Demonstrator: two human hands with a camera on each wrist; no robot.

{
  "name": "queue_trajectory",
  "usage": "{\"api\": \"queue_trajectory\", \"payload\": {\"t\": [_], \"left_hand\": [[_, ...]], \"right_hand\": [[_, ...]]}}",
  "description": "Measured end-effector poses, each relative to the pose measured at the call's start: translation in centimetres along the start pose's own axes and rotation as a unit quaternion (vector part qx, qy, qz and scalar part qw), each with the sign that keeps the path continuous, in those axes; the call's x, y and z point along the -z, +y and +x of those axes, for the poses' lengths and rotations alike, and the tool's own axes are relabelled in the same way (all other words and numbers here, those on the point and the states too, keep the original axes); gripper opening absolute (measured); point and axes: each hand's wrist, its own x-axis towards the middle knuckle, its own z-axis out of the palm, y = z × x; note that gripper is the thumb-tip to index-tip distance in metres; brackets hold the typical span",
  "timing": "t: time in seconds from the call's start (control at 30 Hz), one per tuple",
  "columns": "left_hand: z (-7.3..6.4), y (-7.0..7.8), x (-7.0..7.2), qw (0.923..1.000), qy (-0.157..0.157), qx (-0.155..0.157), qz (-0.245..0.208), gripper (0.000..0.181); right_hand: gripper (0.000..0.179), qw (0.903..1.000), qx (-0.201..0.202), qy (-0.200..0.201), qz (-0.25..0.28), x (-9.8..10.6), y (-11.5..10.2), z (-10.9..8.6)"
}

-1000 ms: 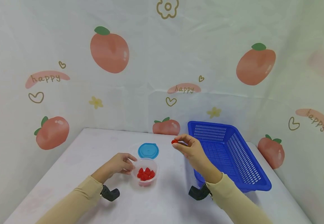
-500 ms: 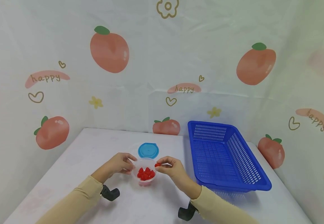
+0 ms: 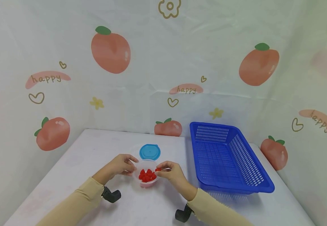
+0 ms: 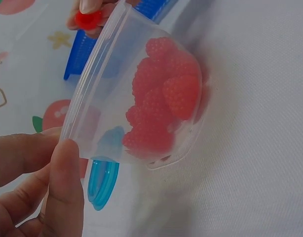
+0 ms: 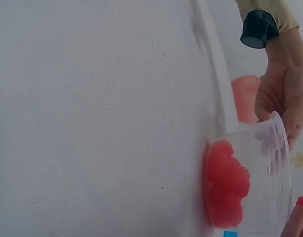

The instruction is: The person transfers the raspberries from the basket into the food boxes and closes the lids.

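A clear round plastic container (image 3: 146,164) stands on the table with several red raspberries (image 3: 146,176) lying at its bottom. At its left side, my left hand (image 3: 121,164) pinches the rim between thumb and fingers, as the left wrist view shows closely. My right hand (image 3: 175,174) pinches one raspberry (image 4: 88,19) between thumb and fingertips, right at the container's right rim. In the right wrist view only the fingertips of that hand show at the lower right corner, with part of the red berry.
Just behind the container lies a round blue lid (image 3: 150,152) flat on the white table (image 3: 107,141). A large blue plastic basket (image 3: 225,185) with slotted sides stands on the right. A white printed cloth (image 3: 140,62) hangs behind the table.
My right hand has come from near the basket's left edge leftward and down to the container's rim, carrying the raspberry. My left hand has stayed at the container.
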Motion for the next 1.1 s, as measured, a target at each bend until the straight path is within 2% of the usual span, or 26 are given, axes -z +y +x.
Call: {"api": "queue_trajectory", "payload": {"t": [0.53, 1.1], "left_hand": [[-0.03, 0.02, -0.05, 1.0000, 0.005, 0.002, 0.008, 0.033], [0.09, 0.00, -0.06, 1.0000, 0.004, -0.002, 0.006, 0.030]], "right_hand": [[0.027, 0.9995, 0.004, 0.002, -0.031, -0.26, 0.24, 0.20], [0.027, 0.9997, 0.001, -0.005, -0.024, -0.16, 0.30, 0.47]]}}
